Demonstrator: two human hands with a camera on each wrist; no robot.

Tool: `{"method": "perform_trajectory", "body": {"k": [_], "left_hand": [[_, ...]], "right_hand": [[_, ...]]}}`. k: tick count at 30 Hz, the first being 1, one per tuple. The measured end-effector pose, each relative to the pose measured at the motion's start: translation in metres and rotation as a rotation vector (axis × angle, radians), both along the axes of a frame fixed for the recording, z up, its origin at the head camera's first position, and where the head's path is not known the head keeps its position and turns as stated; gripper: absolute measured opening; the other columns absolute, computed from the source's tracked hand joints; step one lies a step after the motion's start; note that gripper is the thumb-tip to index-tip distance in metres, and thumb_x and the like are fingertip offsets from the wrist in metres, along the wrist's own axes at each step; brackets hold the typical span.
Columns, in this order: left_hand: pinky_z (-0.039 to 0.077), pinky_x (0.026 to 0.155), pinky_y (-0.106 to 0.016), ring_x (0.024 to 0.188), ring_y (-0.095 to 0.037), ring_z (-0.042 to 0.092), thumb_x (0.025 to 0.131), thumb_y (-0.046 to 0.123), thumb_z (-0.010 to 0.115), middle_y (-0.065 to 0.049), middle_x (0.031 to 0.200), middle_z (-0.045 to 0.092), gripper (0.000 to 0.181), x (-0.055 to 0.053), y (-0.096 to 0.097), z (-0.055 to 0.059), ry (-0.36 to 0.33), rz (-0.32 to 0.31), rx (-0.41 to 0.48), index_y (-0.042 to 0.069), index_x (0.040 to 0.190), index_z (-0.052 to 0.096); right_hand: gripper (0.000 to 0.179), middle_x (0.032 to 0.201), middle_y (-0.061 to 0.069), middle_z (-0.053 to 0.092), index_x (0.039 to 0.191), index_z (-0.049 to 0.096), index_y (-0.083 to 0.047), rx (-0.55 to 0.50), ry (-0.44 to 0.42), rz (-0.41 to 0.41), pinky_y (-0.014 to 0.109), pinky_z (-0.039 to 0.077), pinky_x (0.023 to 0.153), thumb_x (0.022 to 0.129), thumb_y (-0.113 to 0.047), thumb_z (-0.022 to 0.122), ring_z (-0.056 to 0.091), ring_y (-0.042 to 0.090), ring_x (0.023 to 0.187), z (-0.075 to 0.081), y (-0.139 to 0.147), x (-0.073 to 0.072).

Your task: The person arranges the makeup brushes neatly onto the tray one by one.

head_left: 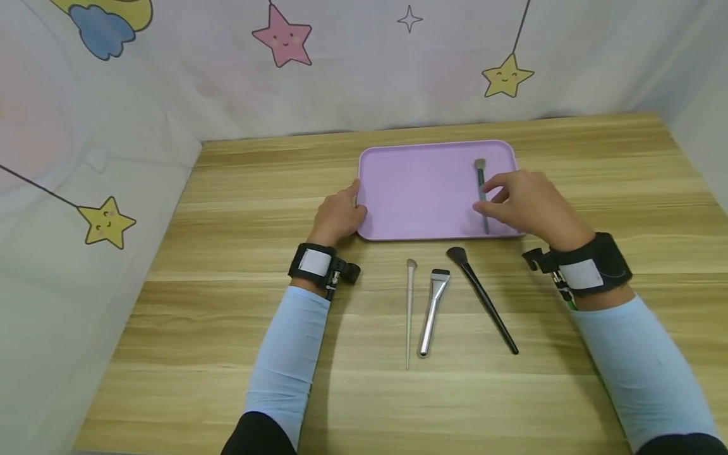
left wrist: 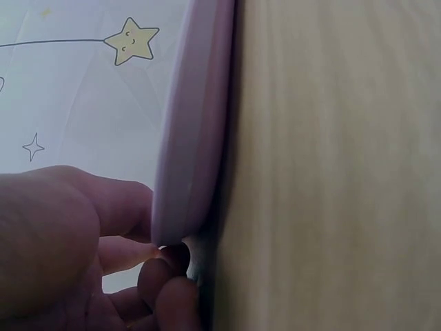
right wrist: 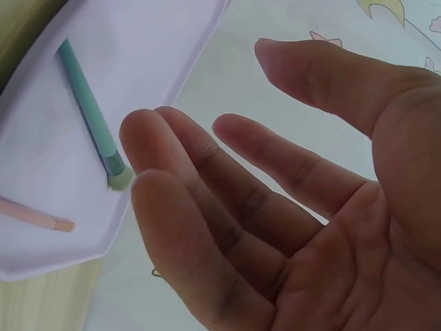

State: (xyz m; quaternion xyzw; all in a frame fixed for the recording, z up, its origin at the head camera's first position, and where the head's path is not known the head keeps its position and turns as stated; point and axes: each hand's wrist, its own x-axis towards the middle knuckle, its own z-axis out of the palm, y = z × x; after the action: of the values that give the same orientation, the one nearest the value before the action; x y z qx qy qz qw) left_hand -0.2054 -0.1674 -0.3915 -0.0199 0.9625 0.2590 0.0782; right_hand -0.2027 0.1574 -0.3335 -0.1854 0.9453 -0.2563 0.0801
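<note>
A lilac tray [head_left: 421,189] lies on the table, and my left hand [head_left: 338,215] holds its left edge. Thumb and fingers meet the tray's rim [left wrist: 189,138] in the left wrist view. Over the tray's right part hovers my right hand [head_left: 529,205], thumb and fingers apart, nothing between them. A green makeup brush [head_left: 481,177] with pale bristles lies in the tray beside that hand's fingertips; the right wrist view shows its teal handle [right wrist: 89,103]. A pink-handled brush [right wrist: 31,215] also lies in the tray, hidden from the head view by the right hand.
In front of the tray lie a slim pale brush [head_left: 409,309], a silver flat brush [head_left: 434,313] and a black angled brush [head_left: 483,300]. Beyond the wooden table [head_left: 227,354] hangs a white curtain [head_left: 352,95] printed with stars.
</note>
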Motion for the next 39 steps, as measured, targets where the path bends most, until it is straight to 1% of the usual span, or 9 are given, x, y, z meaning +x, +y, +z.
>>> {"method": "perform_trajectory", "body": {"k": [3, 8, 12, 16, 21, 23, 28, 35, 39], "left_hand": [[0.041, 0.071, -0.037, 0.097, -0.029, 0.054, 0.098, 0.021, 0.049, -0.014, 0.153, 0.044, 0.065, 0.0, 0.0, 0.0, -0.003, 0.002, 0.0, 0.012, 0.159, 0.031], [0.038, 0.064, -0.035, 0.081, -0.029, 0.05, 0.098, 0.02, 0.05, -0.015, 0.153, 0.045, 0.064, 0.002, 0.001, 0.001, 0.002, 0.007, 0.012, 0.011, 0.159, 0.031], [0.036, 0.062, -0.034, 0.074, -0.026, 0.046, 0.098, 0.02, 0.051, -0.015, 0.152, 0.046, 0.064, 0.002, 0.002, 0.0, 0.008, 0.004, 0.016, 0.01, 0.159, 0.031], [0.037, 0.063, -0.035, 0.074, -0.027, 0.046, 0.098, 0.02, 0.05, -0.016, 0.151, 0.047, 0.065, 0.003, 0.001, -0.001, 0.003, 0.001, 0.014, 0.011, 0.159, 0.031], [0.039, 0.069, -0.036, 0.091, -0.028, 0.053, 0.097, 0.021, 0.05, -0.015, 0.152, 0.046, 0.065, 0.002, 0.0, 0.0, 0.003, -0.008, 0.008, 0.011, 0.159, 0.031], [0.039, 0.068, -0.035, 0.09, -0.028, 0.052, 0.098, 0.021, 0.05, -0.015, 0.153, 0.044, 0.065, 0.002, 0.0, 0.001, 0.004, -0.01, 0.012, 0.011, 0.159, 0.031], [0.036, 0.064, -0.035, 0.073, -0.026, 0.044, 0.098, 0.021, 0.05, -0.015, 0.154, 0.044, 0.065, 0.002, -0.001, 0.001, 0.0, -0.012, 0.023, 0.01, 0.159, 0.031], [0.036, 0.064, -0.035, 0.069, -0.024, 0.041, 0.097, 0.021, 0.05, -0.015, 0.152, 0.045, 0.065, 0.002, -0.002, 0.0, 0.003, -0.013, 0.025, 0.01, 0.159, 0.031], [0.036, 0.066, -0.035, 0.074, -0.027, 0.045, 0.097, 0.021, 0.05, -0.015, 0.153, 0.045, 0.066, 0.001, -0.002, -0.001, 0.005, -0.013, 0.028, 0.009, 0.159, 0.031]], "right_hand": [[0.041, 0.099, 0.026, 0.072, 0.119, 0.069, 0.005, 0.013, 0.009, 0.006, 0.048, 0.055, 0.068, 0.092, -0.026, 0.073, 0.069, 0.037, 0.086, 0.002, 0.0, 0.005], [0.041, 0.098, 0.025, 0.073, 0.119, 0.07, 0.004, 0.022, 0.018, 0.011, 0.046, 0.054, 0.067, 0.092, -0.026, 0.073, 0.069, 0.036, 0.085, 0.006, 0.001, 0.013], [0.041, 0.098, 0.024, 0.073, 0.119, 0.07, 0.003, 0.021, 0.02, 0.01, 0.045, 0.054, 0.065, 0.092, -0.027, 0.074, 0.069, 0.034, 0.082, 0.008, 0.001, 0.017], [0.042, 0.097, 0.023, 0.073, 0.119, 0.07, 0.003, 0.022, 0.011, 0.01, 0.044, 0.054, 0.064, 0.091, -0.029, 0.074, 0.069, 0.032, 0.08, 0.01, 0.001, 0.021], [0.041, 0.095, 0.021, 0.073, 0.116, 0.071, 0.002, 0.037, 0.001, 0.01, 0.045, 0.053, 0.066, 0.09, -0.03, 0.076, 0.069, 0.032, 0.082, 0.01, 0.001, 0.025], [0.042, 0.095, 0.021, 0.073, 0.115, 0.071, 0.003, 0.043, -0.007, 0.01, 0.045, 0.053, 0.066, 0.089, -0.03, 0.077, 0.068, 0.031, 0.082, 0.009, 0.001, 0.027], [0.044, 0.094, 0.019, 0.073, 0.116, 0.07, 0.003, 0.046, -0.018, 0.013, 0.044, 0.052, 0.065, 0.088, -0.029, 0.078, 0.068, 0.029, 0.08, 0.009, 0.001, 0.031], [0.046, 0.094, 0.019, 0.073, 0.115, 0.07, 0.004, 0.054, -0.02, 0.023, 0.045, 0.053, 0.066, 0.088, -0.031, 0.078, 0.068, 0.029, 0.079, 0.01, 0.0, 0.033], [0.044, 0.091, 0.017, 0.073, 0.113, 0.071, 0.004, 0.068, -0.032, 0.038, 0.042, 0.052, 0.063, 0.087, -0.031, 0.079, 0.066, 0.026, 0.074, 0.01, 0.0, 0.034]]}}
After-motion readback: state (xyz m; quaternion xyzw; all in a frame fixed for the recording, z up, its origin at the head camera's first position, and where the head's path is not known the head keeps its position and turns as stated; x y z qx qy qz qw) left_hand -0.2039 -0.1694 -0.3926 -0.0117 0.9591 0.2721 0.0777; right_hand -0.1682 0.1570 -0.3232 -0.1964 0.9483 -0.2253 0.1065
